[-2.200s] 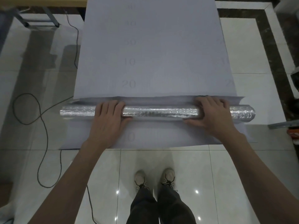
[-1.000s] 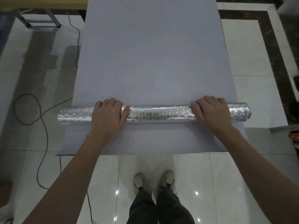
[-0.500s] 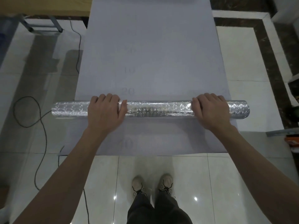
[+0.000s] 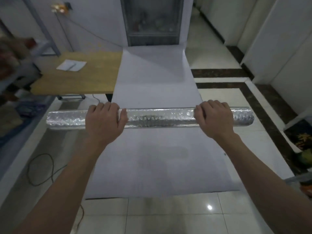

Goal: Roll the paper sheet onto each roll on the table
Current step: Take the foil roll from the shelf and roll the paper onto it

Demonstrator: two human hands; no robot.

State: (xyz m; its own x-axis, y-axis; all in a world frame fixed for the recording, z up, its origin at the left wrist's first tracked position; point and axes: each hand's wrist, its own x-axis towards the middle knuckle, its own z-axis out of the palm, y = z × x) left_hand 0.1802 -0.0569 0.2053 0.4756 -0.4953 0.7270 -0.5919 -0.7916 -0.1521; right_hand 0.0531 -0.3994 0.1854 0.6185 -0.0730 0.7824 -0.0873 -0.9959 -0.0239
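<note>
Silver, embossed foil covers the roll (image 4: 152, 118), which lies crosswise on the long pale paper sheet (image 4: 157, 78). Both of its ends stick out past the sheet's side edges, the left end farther than the right. My left hand (image 4: 104, 122) grips the roll near the sheet's left edge, fingers curled over the top and the thumb (image 4: 122, 116) pressed against the near side. My right hand (image 4: 214, 119) grips it near the sheet's right edge in the same way, fingers wrapped over the top, though its thumb is hidden from me. The two hands are well apart, with a bare stretch of foil between them.

None of the sheet is wound onto the roll that I can see; it runs flat beyond the roll toward a dark doorway (image 4: 152, 21) and flat on my side too, ending in a straight near edge over the glossy tiled floor (image 4: 168, 215). What carries the sheet underneath I cannot tell.

To the left stands a wooden table (image 4: 94, 81) touching the sheet's edge, with a notepad (image 4: 71, 65) and a pen on it. A dark cable (image 4: 40, 169) loops on the floor at the left, and a dark marble border (image 4: 219, 73) crosses the tiles at the right.
</note>
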